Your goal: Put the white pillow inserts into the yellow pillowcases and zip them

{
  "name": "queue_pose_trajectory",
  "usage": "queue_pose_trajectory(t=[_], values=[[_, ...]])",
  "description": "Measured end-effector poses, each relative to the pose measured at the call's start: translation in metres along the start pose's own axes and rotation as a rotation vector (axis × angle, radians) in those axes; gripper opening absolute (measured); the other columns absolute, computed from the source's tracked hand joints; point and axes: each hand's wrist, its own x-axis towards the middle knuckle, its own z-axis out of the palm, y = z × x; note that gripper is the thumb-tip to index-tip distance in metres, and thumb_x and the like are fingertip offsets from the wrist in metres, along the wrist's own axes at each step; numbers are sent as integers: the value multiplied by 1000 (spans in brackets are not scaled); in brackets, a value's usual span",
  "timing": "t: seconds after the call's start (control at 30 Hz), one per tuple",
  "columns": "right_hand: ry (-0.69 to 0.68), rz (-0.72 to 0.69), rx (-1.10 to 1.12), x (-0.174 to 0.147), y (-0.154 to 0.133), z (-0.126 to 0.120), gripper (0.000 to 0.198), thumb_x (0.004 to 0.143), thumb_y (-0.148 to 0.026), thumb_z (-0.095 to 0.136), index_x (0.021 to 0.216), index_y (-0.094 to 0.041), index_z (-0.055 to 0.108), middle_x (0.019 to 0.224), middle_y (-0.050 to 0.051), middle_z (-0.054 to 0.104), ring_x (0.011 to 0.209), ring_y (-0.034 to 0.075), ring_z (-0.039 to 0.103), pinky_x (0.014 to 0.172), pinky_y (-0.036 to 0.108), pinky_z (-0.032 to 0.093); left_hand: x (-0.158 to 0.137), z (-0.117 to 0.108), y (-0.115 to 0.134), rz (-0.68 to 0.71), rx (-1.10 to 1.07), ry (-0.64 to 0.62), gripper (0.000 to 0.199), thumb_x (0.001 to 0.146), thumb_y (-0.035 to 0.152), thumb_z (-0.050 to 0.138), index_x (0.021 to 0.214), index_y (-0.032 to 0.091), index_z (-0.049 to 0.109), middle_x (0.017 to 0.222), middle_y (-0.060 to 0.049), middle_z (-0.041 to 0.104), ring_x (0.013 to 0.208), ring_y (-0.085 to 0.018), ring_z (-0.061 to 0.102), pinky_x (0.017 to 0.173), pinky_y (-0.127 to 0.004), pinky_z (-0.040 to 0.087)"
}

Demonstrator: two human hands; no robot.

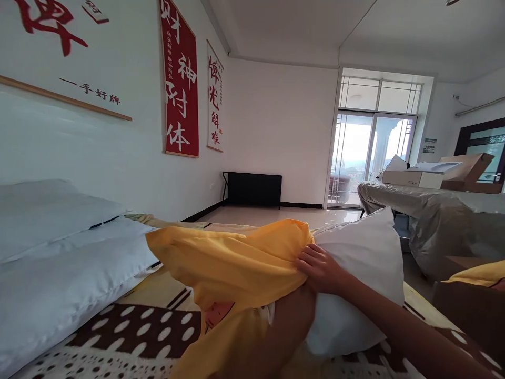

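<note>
Underneath, spread wide: a patterned blanket (134,326), cream with dark brown bands, white ovals and small dots. Lying on it at left, beside the white wall (138,158): stacked white pillows (79,279). Higher up, hanging scrolls (181,84) with large characters, one red, the others white. Farther off, a black panel (254,189) standing low near the corner; right of it, a glazed door (371,152) with daylight behind.

In the middle, over the blanket: a yellow pillowcase (236,258), creased and slack, with a reddish print low down. Right hand (321,268) clenched on its right-hand edge, fingers bunching the cloth. Left hand (300,305) just below, shadowed, fingers hidden; cannot tell their grip. Propped at right, touching the yellow cloth: a white pillow (363,252); cannot tell how far inside.

Past the blanket's far edge, a stretch of glossy floor (232,214) reaching the black panel. Tighter toward the right: plastic-wrapped furniture (437,231) topped with boxes (469,171), and nearer, a dark brown block (465,305) with yellow fabric (477,273) on top.
</note>
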Motion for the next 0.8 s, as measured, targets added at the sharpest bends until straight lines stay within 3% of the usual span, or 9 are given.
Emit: queue_pose_trajectory(t=[0.13, 0.2, 0.33, 0.43, 0.53, 0.63, 0.7, 0.8], values=[[-63, -60, 24, 1, -1, 5, 10, 79, -15, 47, 70, -19, 51, 69, 2, 52, 68, 16, 42, 65, 31, 37, -39, -36, -12, 267, -55, 100, 36, 79, 5, 42, 108, 12, 62, 103, -11, 68, 101, -24, 61, 91, -37, 46], [-43, -76, 4, 1, -1, 4, 13, 80, -16, 48, 68, -19, 51, 70, 3, 53, 69, 17, 42, 67, 31, 37, -55, -52, -21, 298, -22, 138, 36, 82, 9, 43, 115, 13, 60, 112, -11, 65, 110, -25, 55, 100, -40, 37], [24, -54, 39, 11, -13, 4, 18, 83, -9, 42, 69, -19, 51, 71, 3, 53, 68, 15, 42, 66, 29, 36, -55, -55, -38, 47, 164, 199, 34, 85, 20, 54, 118, 16, 54, 110, -13, 64, 106, -26, 55, 94, -42, 35], [62, 9, 90, 22, -28, 5, 21, 83, -8, 41, 68, -19, 48, 66, 1, 49, 64, 15, 40, 61, 27, 32, -33, -36, -49, -36, 270, 331, 33, 83, 24, 60, 114, 17, 50, 107, -14, 63, 108, -26, 54, 91, -41, 35], [10, -46, 59, 22, -36, 7, 19, 81, -7, 43, 67, -19, 47, 65, 0, 48, 64, 15, 39, 60, 28, 29, -17, -20, -60, -152, 284, 445, 21, 83, 16, 55, 104, 14, 52, 99, -13, 63, 101, -26, 55, 88, -41, 33], [-142, -117, 10, 9, -34, 8, 11, 84, -13, 47, 77, -19, 52, 71, 1, 52, 70, 16, 43, 68, 32, 32, -19, -17, -67, -113, 168, 341, 12, 83, 11, 49, 91, 16, 56, 89, -9, 65, 89, -24, 54, 82, -41, 32], [-258, -50, -16, 0, -31, 7, 8, 87, -25, 52, 82, -19, 53, 78, 3, 55, 77, 19, 45, 74, 35, 33, -26, -23, -70, -38, 99, 231, 11, 80, 10, 50, 83, 17, 57, 80, -6, 63, 82, -23, 52, 80, -40, 33], [-355, 92, -43, -4, -30, 10, 19, 83, -37, 59, 86, -18, 53, 85, 6, 56, 83, 22, 46, 77, 36, 35, -35, -38, -72, 23, 121, 131, 12, 77, 8, 51, 76, 17, 58, 72, -5, 59, 74, -22, 47, 76, -38, 35]])
